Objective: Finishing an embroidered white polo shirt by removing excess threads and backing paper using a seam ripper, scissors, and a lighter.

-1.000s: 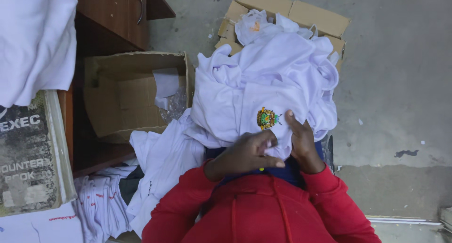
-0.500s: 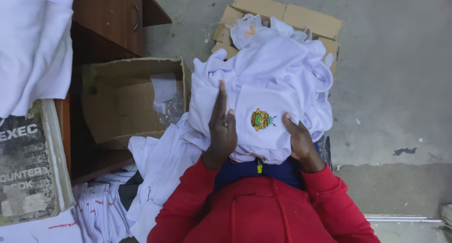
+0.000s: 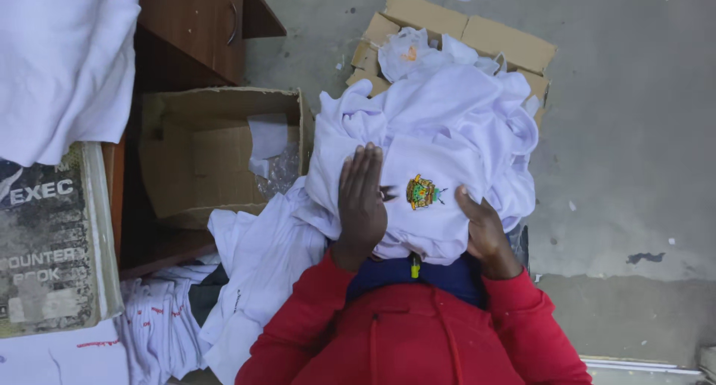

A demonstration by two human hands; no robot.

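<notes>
White shirt (image 3: 429, 168) w/ crest badge (image 3: 423, 192) lies atop the garment heap on the person's lap. Left hand (image 3: 361, 198) flat, fingers spread, pressing the cloth smooth; right hand (image 3: 483, 228) prob. pinching the edge taut, grip partly hidden. Open cardboard box (image 3: 201, 157) beside.

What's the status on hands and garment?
Left hand flat on white crested shirt, fingers extended. Right hand gripping shirt's edge. Shirt atop heap of white clothes. Nothing in the way.
</notes>
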